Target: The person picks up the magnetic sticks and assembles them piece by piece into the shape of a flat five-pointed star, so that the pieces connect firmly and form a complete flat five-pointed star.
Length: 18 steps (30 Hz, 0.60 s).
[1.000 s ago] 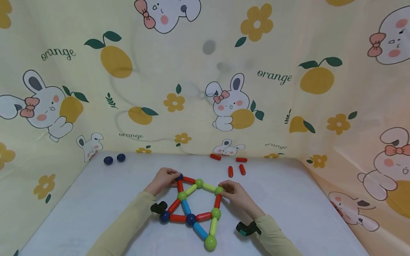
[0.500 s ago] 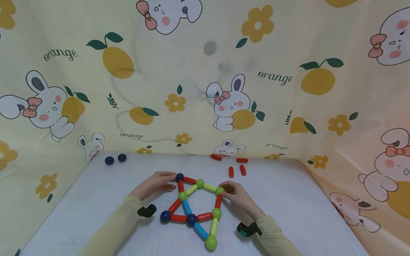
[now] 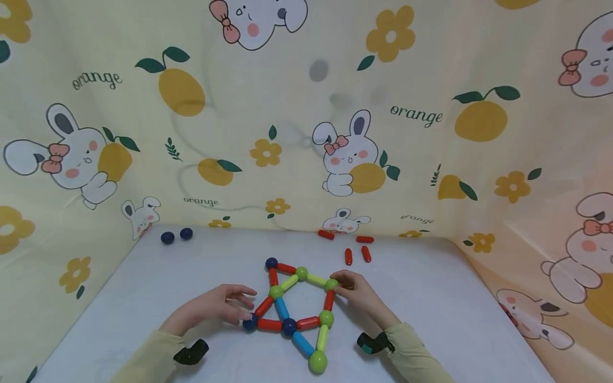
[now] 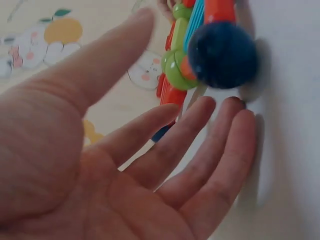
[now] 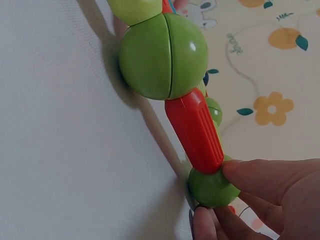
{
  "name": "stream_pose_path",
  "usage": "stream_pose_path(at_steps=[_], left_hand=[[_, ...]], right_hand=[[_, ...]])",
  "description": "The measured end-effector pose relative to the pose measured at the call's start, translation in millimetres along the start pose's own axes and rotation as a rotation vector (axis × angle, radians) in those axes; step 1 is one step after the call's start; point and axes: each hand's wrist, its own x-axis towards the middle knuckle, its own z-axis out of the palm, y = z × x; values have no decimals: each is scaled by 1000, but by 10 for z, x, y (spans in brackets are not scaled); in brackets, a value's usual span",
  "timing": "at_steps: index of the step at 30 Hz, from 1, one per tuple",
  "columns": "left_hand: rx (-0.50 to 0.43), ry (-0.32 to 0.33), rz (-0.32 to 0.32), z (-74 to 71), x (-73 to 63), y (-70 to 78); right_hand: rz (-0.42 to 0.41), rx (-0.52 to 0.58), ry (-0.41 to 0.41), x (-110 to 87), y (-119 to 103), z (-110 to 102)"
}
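A flat frame of magnetic building rods and balls lies on the white table. My right hand [image 3: 359, 295] pinches the green ball [image 5: 212, 190] at its right corner, thumb on one side and fingers on the other. A red rod [image 5: 194, 132] runs from that ball to another green ball [image 5: 162, 57]. My left hand [image 3: 217, 308] has its fingers spread, close beside the dark blue ball [image 4: 222, 55] at the frame's left corner, and holds nothing. A blue rod [image 3: 303, 343] leads to the nearest green ball [image 3: 318, 361]. Another dark blue ball [image 3: 271, 264] tops the far left corner.
Two loose dark blue balls [image 3: 186, 233] lie at the table's back left. Several loose red rods [image 3: 348, 257] lie at the back, right of the middle. A patterned cloth [image 3: 287, 106] with rabbits and oranges hangs behind and around the table [image 3: 431, 298].
My left hand has let go of the far dark blue ball and moved back toward the near left one. My right hand stays on its green ball. The view has shifted slightly.
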Motion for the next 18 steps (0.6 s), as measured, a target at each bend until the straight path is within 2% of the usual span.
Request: stream_pose_path(at_steps=[4,8,15,18], left_hand=[[66,4,42,102,-68,34],[110,57,83,166,-66,38],[150,115,74,151,-53,41],[168,162,61,113,-43,41]], right_hand=[[3,7,1,-6,-11,-15],[10,9,10,-12,-26,-14],[16,-27,30,-93,-32,-1],[1,-50,32,-160,-34,6]])
